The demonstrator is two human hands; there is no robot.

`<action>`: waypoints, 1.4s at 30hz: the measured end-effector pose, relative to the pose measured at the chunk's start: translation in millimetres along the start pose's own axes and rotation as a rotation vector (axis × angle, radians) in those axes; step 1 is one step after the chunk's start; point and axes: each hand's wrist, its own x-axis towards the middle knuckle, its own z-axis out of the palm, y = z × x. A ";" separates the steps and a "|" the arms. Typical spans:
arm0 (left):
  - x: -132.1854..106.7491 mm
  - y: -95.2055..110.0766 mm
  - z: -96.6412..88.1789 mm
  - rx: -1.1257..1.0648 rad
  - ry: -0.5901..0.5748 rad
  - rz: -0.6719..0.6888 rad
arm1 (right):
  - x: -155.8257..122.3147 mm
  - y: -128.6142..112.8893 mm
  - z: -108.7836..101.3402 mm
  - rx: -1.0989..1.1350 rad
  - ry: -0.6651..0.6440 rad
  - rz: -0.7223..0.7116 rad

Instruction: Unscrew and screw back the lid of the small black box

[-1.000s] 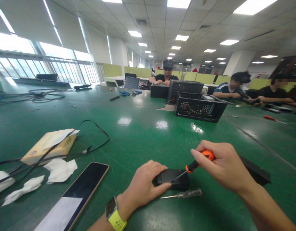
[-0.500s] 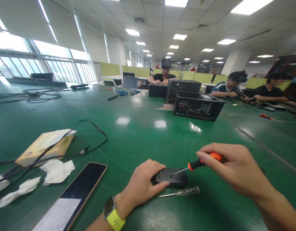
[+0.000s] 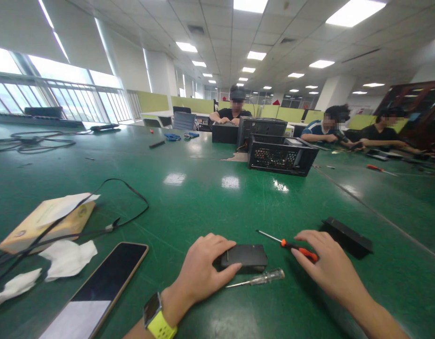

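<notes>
My left hand (image 3: 206, 263) grips the left end of a small black rectangular box (image 3: 247, 258) on the green table, thumb at the near side and fingers at the far side. Just in front of the box lies a clear-handled screwdriver (image 3: 269, 278). An orange-and-black screwdriver (image 3: 291, 245) rests to the right of the box, its tip pointing away to the left. Over its handle hovers my right hand (image 3: 330, 268), thumb and fingers apart. Beyond that hand lies a long black piece (image 3: 348, 237) whose kind I cannot make out.
A phone (image 3: 111, 273), crumpled tissues (image 3: 67, 259), a tissue pack (image 3: 76, 221) and a black cable (image 3: 147, 202) occupy the left. Farther back stands an open black computer case (image 3: 281, 157). Several people sit beyond; another orange screwdriver (image 3: 376, 168) lies far right.
The orange-and-black screwdriver has left the box's top and now lies on the table to its right. My right hand has opened from it. My left hand keeps its grip on the box.
</notes>
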 end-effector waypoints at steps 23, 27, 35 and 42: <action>-1.1 -0.3 -2.2 0.107 -0.031 0.094 | -15.5 32.6 -55.3 0.365 -0.397 0.063; -0.8 0.2 -2.5 0.108 -0.041 0.096 | -15.9 31.0 -57.0 0.354 -0.421 0.059; -0.1 0.5 -2.5 0.102 -0.026 0.100 | -17.3 28.3 -61.4 0.314 -0.389 0.042; -1.2 0.8 -2.6 0.092 -0.045 0.093 | -12.9 15.9 -63.9 0.308 -0.360 0.031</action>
